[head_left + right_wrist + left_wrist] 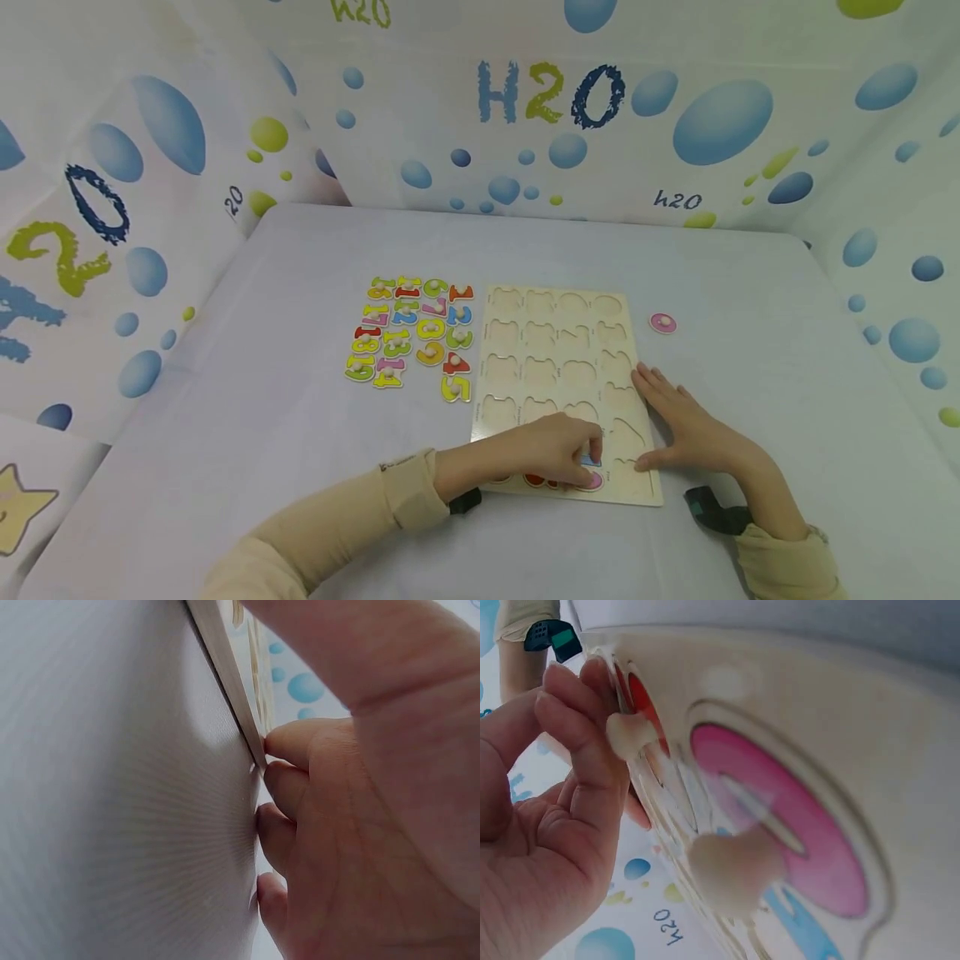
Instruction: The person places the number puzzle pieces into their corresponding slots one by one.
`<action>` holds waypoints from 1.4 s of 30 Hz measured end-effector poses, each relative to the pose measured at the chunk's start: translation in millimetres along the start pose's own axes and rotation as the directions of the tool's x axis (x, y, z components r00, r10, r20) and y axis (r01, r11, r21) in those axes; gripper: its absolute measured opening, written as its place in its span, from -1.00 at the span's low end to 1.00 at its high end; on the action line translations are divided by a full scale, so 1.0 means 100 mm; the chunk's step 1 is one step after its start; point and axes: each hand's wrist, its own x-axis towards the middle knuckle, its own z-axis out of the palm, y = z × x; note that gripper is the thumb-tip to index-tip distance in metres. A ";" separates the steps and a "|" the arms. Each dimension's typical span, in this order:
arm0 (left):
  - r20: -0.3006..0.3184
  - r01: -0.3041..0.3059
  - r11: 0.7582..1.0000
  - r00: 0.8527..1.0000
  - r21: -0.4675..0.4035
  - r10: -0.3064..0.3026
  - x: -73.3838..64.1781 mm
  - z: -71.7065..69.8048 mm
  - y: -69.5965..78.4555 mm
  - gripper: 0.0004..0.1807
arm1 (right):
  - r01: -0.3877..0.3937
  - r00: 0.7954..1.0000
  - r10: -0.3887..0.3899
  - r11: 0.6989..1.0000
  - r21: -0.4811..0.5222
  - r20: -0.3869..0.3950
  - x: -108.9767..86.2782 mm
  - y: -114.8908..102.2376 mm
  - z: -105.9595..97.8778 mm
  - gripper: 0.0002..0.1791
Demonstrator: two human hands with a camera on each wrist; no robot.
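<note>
Steady the board (558, 358) along its right edge using the right hand (686, 427), fingers spread, gripping nothing; the left hand (557, 450), fingers bent, is beside the near-row pink oval (829, 864), its grip unclear.

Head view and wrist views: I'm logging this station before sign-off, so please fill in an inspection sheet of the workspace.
Surface: pale tabletop.
Job's things: puzzle board with many open recesses; knobbed number pieces loose to its left; pink oval piece apart, to its right.
Clutter: nothing seen.
Hands: left hand over the board's near part, grip unclear; right hand at the board's right edge, touching it.
Cables: nothing seen.
Surroundings: white sheeting with bubbles and H2O lettering.
</note>
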 end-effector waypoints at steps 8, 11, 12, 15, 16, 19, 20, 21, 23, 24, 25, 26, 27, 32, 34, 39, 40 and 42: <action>-0.026 0.014 0.999 1.000 -0.044 -0.015 -0.04 -0.01 0.00 -0.86 | -0.011 1.000 0.011 1.000 -0.021 -0.004 0.00 0.01 -0.01 0.28; -0.028 0.015 1.000 0.999 -0.024 -0.016 -0.04 -0.02 0.01 -0.86 | -0.008 1.000 0.008 1.000 -0.018 -0.004 0.00 0.00 -0.02 0.27; -0.028 0.014 1.000 0.999 -0.013 -0.015 -0.04 -0.02 0.02 -0.87 | -0.008 1.000 0.008 1.000 -0.016 -0.004 0.00 0.00 -0.02 0.27; -0.034 0.009 1.000 0.999 0.020 -0.008 -0.08 -0.06 0.05 -0.92 | -0.009 1.000 0.009 1.000 -0.011 -0.007 0.00 0.00 -0.01 0.28; -0.038 0.004 1.000 0.999 0.024 -0.003 -0.10 -0.09 0.05 -0.92 | -0.012 1.000 0.012 1.000 -0.014 -0.006 0.00 0.00 -0.01 0.28; -0.070 0.002 1.000 0.998 -0.021 -0.003 -0.21 -0.28 0.04 -0.81 | -0.020 1.000 0.020 1.000 -0.018 -0.007 0.00 0.01 0.00 0.29; -0.087 0.006 0.999 0.996 -0.051 -0.011 -0.27 -0.37 0.01 -0.77 | -0.021 1.000 0.021 1.000 -0.020 -0.007 0.00 0.01 0.01 0.29; -0.111 0.016 0.996 0.994 -0.083 -0.025 -0.33 -0.46 -0.03 -0.75 | -0.022 1.000 0.022 1.000 -0.020 -0.006 0.00 0.01 0.01 0.29; -0.158 0.047 0.989 0.985 -0.139 -0.069 -0.46 -0.66 -0.17 -0.72 | -0.020 1.000 0.020 1.000 -0.021 -0.008 0.00 0.01 0.00 0.29; -0.191 0.064 0.987 0.977 -0.148 -0.092 -0.53 -0.74 -0.26 -0.72 | -0.019 1.000 0.019 1.000 -0.020 -0.007 0.00 0.00 0.00 0.29; -0.216 0.089 0.982 0.968 -0.164 -0.124 -0.60 -0.81 -0.36 -0.73 | -0.018 1.000 0.018 1.000 -0.019 -0.006 0.00 0.00 0.00 0.29; -0.241 0.117 0.979 0.958 -0.167 -0.155 -0.66 -0.87 -0.46 -0.74 | -0.016 1.000 0.016 1.000 -0.019 -0.004 0.00 0.00 0.00 0.28; -0.261 0.142 0.975 0.948 -0.173 -0.184 -0.72 -0.91 -0.56 -0.75 | -0.015 1.000 0.015 1.000 -0.020 -0.003 0.00 0.00 -0.01 0.28; -0.250 0.262 0.926 0.910 -0.271 -0.330 -0.92 -0.91 -0.94 -0.80 | -0.004 1.000 0.004 0.999 -0.033 0.002 0.00 0.01 -0.01 0.27; -0.215 0.285 0.903 0.907 -0.321 -0.362 -0.94 -0.89 -1.02 -0.81 | -0.004 1.000 0.004 0.999 -0.035 0.001 -0.01 0.01 -0.02 0.27; -0.181 0.287 0.860 0.903 -0.421 -0.390 -0.90 -0.85 -1.10 -0.83 | -0.014 1.000 0.014 1.000 -0.025 0.000 -0.01 0.00 -0.01 0.27; -0.181 0.288 0.854 0.900 -0.434 -0.396 -0.88 -0.84 -1.11 -0.82 | -0.015 1.000 0.015 1.000 -0.024 0.001 -0.01 0.00 -0.01 0.27; -0.180 0.298 0.841 0.893 -0.451 -0.413 -0.87 -0.83 -1.10 -0.81 | -0.015 1.000 0.015 1.000 -0.021 0.002 -0.01 0.00 -0.01 0.27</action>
